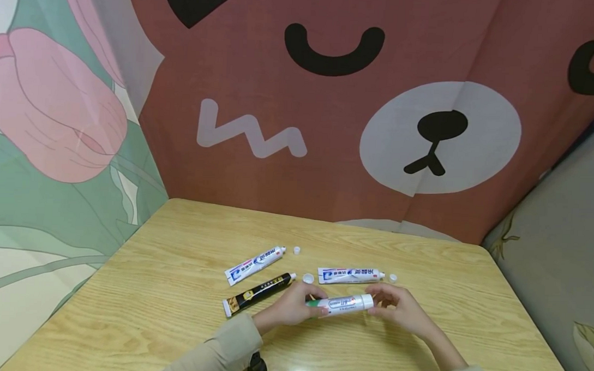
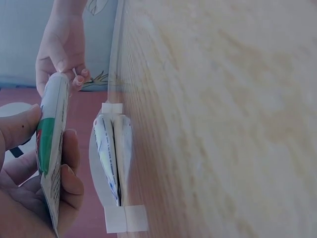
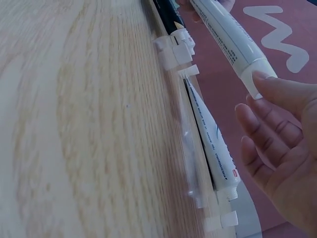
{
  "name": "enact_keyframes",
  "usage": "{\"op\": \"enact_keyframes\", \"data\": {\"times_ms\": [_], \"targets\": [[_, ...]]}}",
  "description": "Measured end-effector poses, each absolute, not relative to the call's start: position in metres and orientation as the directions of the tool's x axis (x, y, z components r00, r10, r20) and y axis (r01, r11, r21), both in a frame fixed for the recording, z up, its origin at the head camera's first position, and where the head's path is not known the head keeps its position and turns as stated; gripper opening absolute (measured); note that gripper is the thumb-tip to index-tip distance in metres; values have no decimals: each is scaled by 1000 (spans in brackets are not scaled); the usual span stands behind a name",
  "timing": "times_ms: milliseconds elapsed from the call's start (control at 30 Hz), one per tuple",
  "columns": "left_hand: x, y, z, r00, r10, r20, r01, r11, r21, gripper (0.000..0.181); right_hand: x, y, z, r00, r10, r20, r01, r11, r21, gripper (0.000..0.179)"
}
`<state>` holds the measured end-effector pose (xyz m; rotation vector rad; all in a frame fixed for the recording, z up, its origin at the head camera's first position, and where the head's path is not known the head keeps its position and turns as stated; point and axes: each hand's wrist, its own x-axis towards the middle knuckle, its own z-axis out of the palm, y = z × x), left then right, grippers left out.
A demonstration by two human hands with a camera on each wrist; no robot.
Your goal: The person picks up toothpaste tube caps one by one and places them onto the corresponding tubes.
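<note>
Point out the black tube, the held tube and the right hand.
Black tube (image 1: 260, 294), head view: middle of its body.
Held tube (image 1: 343, 304), head view: printed side.
Right hand (image 1: 404, 309), head view: near its middle.

Lettering (image 1: 342, 303) on the tubes (image 1: 325, 306), none legible.

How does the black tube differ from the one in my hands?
The black tube lies on the table, while your left hand holds the white-and-green tube above it. The black tube's nozzle is bare; the white-and-green tube wears a white cap. Both carry printing.
</note>
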<state>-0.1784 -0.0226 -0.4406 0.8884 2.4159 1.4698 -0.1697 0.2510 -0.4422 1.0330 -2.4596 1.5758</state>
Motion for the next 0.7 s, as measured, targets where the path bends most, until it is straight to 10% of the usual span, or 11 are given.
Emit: {"op": "enact_keyframes", "data": {"times_ms": [700], "targets": [[-176,-20,-441,-801,590,105,401,397,826,20,-167,251,-448,-784,-564,261,-442,211,-872,22]]}}
